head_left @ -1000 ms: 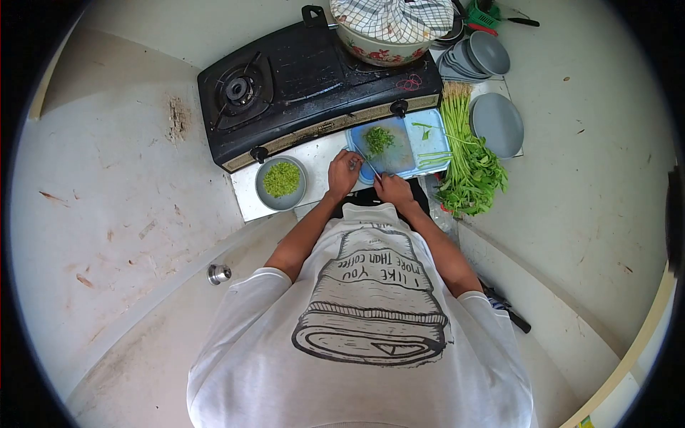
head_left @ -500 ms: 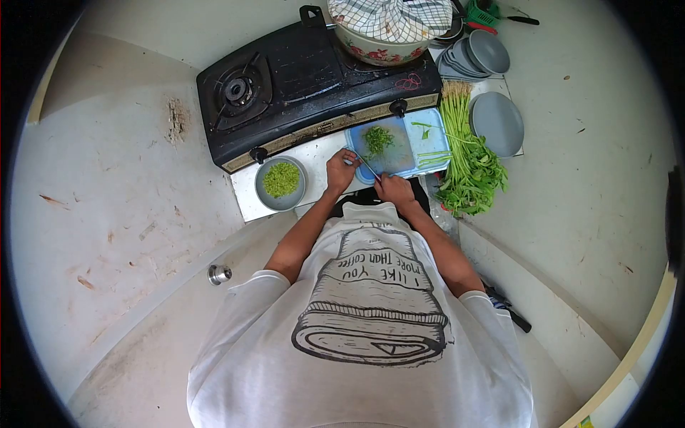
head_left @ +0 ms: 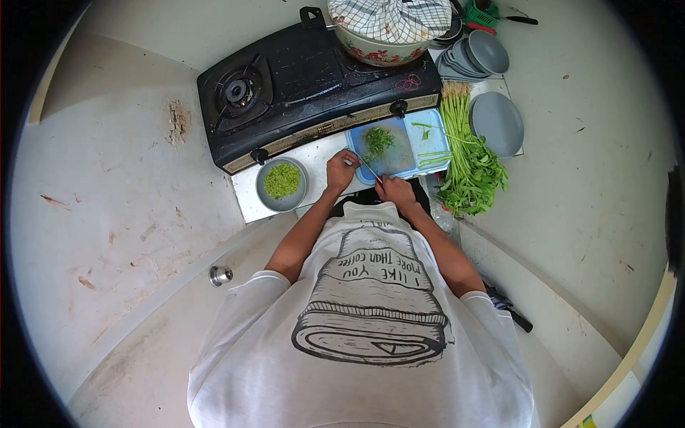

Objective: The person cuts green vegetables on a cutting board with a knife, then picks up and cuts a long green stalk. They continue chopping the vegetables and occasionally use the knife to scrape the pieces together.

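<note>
My right hand is closed around the handle of a knife, whose thin blade points up and left at the near edge of a blue cutting board. Close to the blade's tip, my left hand has its fingers curled together; whatever they may pinch is too small to make out. A small heap of chopped green leaves lies on the board, with a few loose green stalks at its right side. Left of my left hand, a grey bowl holds finely chopped light-green pieces.
A black two-burner stove stands behind the board, bearing a flowered pot covered by a checked cloth. Right of the board lie a bundle of leafy green stalks, a grey plate and stacked grey dishes.
Both hands and the knife stay in nearly the same place. The view has shifted very slightly; nothing was picked up or let go.
</note>
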Tool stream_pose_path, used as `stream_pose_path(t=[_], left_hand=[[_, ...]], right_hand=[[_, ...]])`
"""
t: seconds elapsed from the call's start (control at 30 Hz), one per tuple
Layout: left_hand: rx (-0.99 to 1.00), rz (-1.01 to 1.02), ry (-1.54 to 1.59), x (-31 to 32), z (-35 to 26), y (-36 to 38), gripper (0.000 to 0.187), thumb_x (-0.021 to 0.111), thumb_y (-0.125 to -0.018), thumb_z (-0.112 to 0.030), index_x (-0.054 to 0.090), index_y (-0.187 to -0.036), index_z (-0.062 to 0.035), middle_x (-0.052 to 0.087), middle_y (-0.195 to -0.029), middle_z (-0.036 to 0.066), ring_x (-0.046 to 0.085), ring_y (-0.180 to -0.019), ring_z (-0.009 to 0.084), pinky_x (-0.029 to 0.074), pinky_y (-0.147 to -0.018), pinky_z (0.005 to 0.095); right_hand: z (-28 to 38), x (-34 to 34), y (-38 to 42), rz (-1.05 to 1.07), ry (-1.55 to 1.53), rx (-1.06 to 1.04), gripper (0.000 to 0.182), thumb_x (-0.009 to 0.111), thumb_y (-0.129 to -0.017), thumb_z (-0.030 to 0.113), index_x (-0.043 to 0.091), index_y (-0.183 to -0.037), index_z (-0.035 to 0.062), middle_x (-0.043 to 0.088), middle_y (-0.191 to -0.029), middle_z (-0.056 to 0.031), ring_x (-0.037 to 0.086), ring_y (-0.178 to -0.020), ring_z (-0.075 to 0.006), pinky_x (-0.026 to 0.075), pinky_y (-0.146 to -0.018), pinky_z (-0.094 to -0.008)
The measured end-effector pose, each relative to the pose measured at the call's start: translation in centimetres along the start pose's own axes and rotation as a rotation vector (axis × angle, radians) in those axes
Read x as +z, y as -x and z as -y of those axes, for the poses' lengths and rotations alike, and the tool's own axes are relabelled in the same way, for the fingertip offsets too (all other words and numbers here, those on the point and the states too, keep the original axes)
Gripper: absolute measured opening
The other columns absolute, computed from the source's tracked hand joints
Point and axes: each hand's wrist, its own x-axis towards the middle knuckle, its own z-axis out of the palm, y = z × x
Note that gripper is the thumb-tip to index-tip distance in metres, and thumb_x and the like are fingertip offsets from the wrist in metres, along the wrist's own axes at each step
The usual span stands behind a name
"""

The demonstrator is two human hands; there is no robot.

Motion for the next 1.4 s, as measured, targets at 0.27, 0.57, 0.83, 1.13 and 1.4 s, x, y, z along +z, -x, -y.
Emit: stream_pose_path(t=[0.27,0.57,0.83,1.13,1.4], left_hand=[[-0.039,0.048,-0.016,-0.5,-0.4,-0.1,0.019,0.085,-0.079,-0.013,0.073,-0.089,-0.0028,0.073,-0.081,0.007,0.070,-0.073,0.0178,0.055,-0.071,0.0319],[-0.042,0.049,-0.003,-0.4,0.2,-0.3,0.020,0.085,-0.077,-0.014,0.073,-0.089,-0.0036,0.074,-0.082,0.007,0.071,-0.074,0.0182,0.055,-0.073,0.0315],[-0.095,0.092,-0.009,-0.4,0.5,-0.4,0.019,0.082,-0.080,-0.016,0.074,-0.094,-0.0040,0.075,-0.085,0.006,0.072,-0.080,0.0170,0.055,-0.079,0.0318],[-0.119,0.075,-0.029,-0.4,0.3,-0.2,0.019,0.083,-0.080,-0.018,0.076,-0.090,-0.0044,0.076,-0.084,0.008,0.073,-0.079,0.0179,0.056,-0.078,0.0323],[-0.159,0.070,0.002,-0.4,-0.2,0.0,0.018,0.082,-0.080,-0.018,0.076,-0.089,-0.0032,0.076,-0.082,0.008,0.072,-0.076,0.0174,0.056,-0.075,0.0317]], right_hand=[[0.4,0.0,-0.7,0.033,0.030,0.030,0.040,0.058,-0.098,0.039,0.067,-0.099,0.0008,0.071,-0.079,-0.0276,0.071,-0.078,-0.0465,0.058,-0.074,-0.0555],[-0.1,0.3,-0.4,-0.050,0.009,0.033,0.038,0.059,-0.096,0.038,0.068,-0.097,0.0013,0.069,-0.076,-0.0280,0.071,-0.074,-0.0463,0.058,-0.070,-0.0560],[1.0,-0.6,-0.2,0.063,0.068,0.040,0.039,0.059,-0.097,0.038,0.068,-0.099,-0.0001,0.072,-0.084,-0.0266,0.073,-0.081,-0.0444,0.059,-0.077,-0.0540],[1.4,-0.9,-0.3,0.028,0.077,0.055,0.037,0.058,-0.096,0.037,0.068,-0.097,0.0009,0.073,-0.085,-0.0250,0.073,-0.081,-0.0430,0.059,-0.078,-0.0530],[0.6,-0.6,-0.1,0.009,0.053,0.064,0.037,0.058,-0.097,0.038,0.067,-0.100,0.0020,0.072,-0.081,-0.0248,0.073,-0.080,-0.0433,0.058,-0.077,-0.0532]])
